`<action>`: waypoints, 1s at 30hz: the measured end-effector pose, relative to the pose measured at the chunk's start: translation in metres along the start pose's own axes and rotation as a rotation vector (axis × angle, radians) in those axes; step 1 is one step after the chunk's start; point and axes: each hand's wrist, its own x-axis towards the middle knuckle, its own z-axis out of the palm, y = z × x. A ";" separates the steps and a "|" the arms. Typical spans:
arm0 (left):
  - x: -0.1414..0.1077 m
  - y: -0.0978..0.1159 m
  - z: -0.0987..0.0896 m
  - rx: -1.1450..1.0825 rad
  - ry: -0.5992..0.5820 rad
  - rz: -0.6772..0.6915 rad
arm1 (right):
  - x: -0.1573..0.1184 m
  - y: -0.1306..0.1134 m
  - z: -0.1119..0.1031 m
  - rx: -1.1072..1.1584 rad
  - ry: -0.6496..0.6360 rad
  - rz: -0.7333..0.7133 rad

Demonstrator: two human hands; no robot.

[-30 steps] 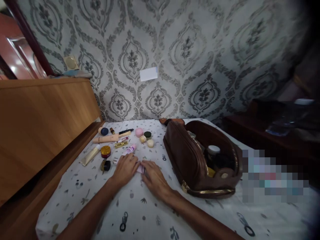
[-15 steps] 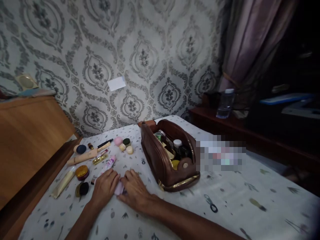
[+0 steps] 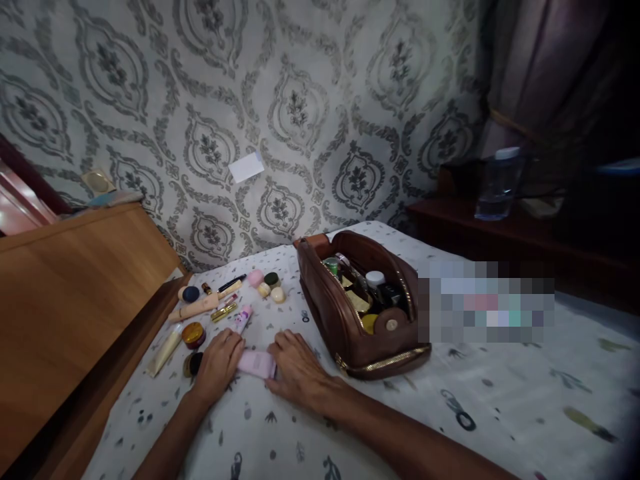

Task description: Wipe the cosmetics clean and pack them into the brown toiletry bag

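Observation:
A pale pink tube (image 3: pixel 257 364) lies across the printed white cloth, held at both ends. My left hand (image 3: pixel 219 363) has its fingers closed on the tube's left end, and my right hand (image 3: pixel 299 369) grips its right end. Right of my hands stands an unzipped brown bag (image 3: pixel 323 313) with jars and bottles inside. Just beyond my left hand lies a small pink patterned tube (image 3: pixel 243 319). An amber jar (image 3: pixel 193 335) and a dark-bristled brush (image 3: pixel 193 364) sit to its left.
Farther left are a cream tube (image 3: pixel 165 350), a gold stick (image 3: pixel 223 312), a beige tube (image 3: pixel 196 309) and several small round containers. A wooden board (image 3: pixel 95 280) borders the left side. A water bottle (image 3: pixel 497 187) stands at the back right. One area right of the bag is pixelated.
My hands are farther apart, showing more of the pink tube between them. The whole view has shifted, with the bag and items now farther right.

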 end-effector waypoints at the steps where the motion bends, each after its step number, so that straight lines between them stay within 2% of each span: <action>1: -0.002 -0.005 -0.001 -0.006 0.015 -0.021 | 0.000 0.001 0.000 0.003 0.003 -0.001; 5: -0.010 -0.016 0.000 0.022 0.067 -0.068 | 0.000 0.001 -0.001 0.015 -0.008 -0.007; 8: -0.011 -0.013 0.006 0.091 0.112 -0.061 | -0.001 0.000 -0.002 0.026 -0.026 0.000; 11: -0.009 0.003 0.011 0.152 0.128 -0.019 | 0.000 0.000 0.000 0.027 -0.024 0.002; 16: -0.002 0.042 0.017 0.096 0.003 0.040 | 0.003 0.002 0.009 0.013 0.024 -0.006; 19: 0.001 0.050 0.017 0.069 -0.031 0.073 | 0.003 0.002 0.011 0.012 0.009 0.004; 23: -0.002 0.036 0.011 0.084 -0.020 0.065 | 0.000 0.001 0.009 0.037 0.016 0.004; 27: -0.011 0.009 0.006 0.034 0.076 -0.019 | -0.005 0.000 0.010 0.089 0.033 0.003; 30: -0.019 -0.010 0.005 -0.042 0.104 -0.084 | -0.007 -0.001 0.011 0.105 0.050 -0.010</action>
